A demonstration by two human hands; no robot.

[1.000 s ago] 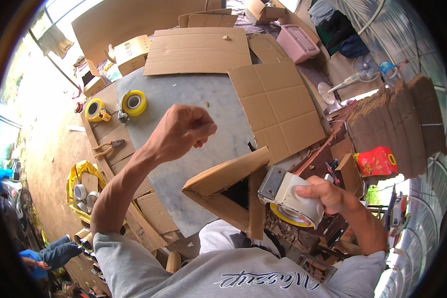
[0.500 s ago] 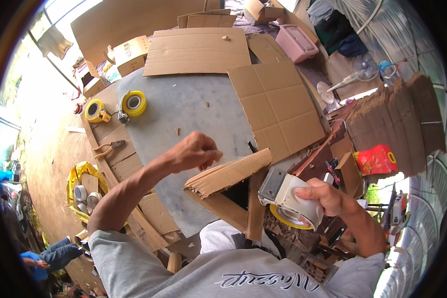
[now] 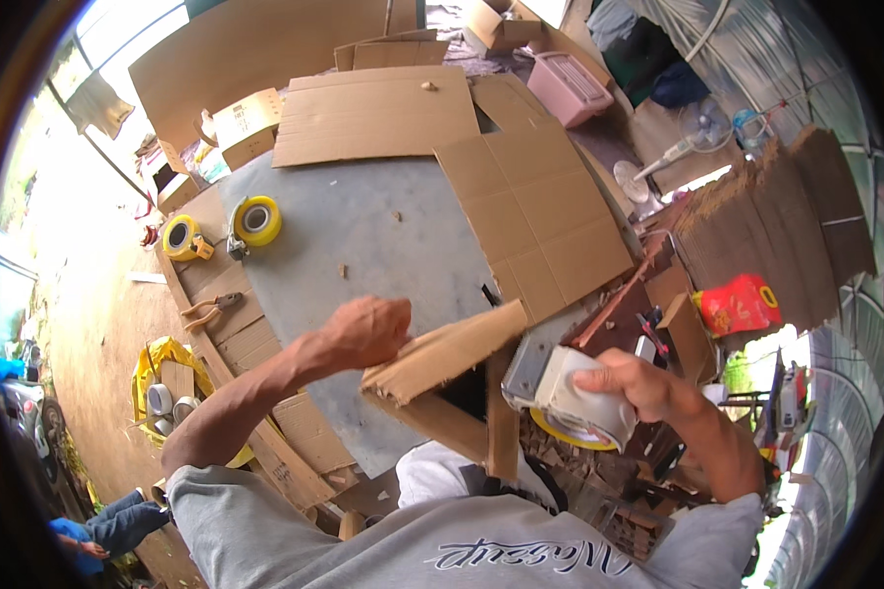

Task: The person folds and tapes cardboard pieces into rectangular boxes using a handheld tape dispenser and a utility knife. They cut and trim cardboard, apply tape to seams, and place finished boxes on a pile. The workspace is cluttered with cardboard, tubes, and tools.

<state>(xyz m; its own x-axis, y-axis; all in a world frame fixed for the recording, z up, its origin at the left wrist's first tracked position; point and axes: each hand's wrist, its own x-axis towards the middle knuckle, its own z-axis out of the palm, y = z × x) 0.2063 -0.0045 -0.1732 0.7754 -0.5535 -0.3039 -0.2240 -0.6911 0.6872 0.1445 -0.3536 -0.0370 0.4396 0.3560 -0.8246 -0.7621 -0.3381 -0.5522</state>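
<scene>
My right hand (image 3: 624, 383) grips a white tape dispenser (image 3: 570, 383) with a metal front, and a yellow-rimmed roll shows underneath. A triangular frame of folded cardboard (image 3: 447, 353) stands tilted in front of my body, its dark hollow facing me. The dispenser's front is close beside the frame's right side; whether they touch I cannot tell. My left hand (image 3: 371, 329) is closed in a fist at the frame's upper left edge, seemingly against it. Its fingertips are turned away, so anything inside them is hidden.
Flat cardboard sheets (image 3: 535, 221) lie on the grey tabletop (image 3: 354, 216). Two yellow tape rolls (image 3: 255, 221) and pliers (image 3: 214, 309) are at the left. A yellow bag (image 3: 152, 368) holds more rolls. Right: a red packet (image 3: 739, 306) and a fan (image 3: 702, 128). Another person's legs (image 3: 123, 520) show lower left.
My left fist has come down and slightly left onto the cardboard frame's edge. The dispenser in my right hand has tipped slightly and shifted a little left. The whole view has also shifted.
</scene>
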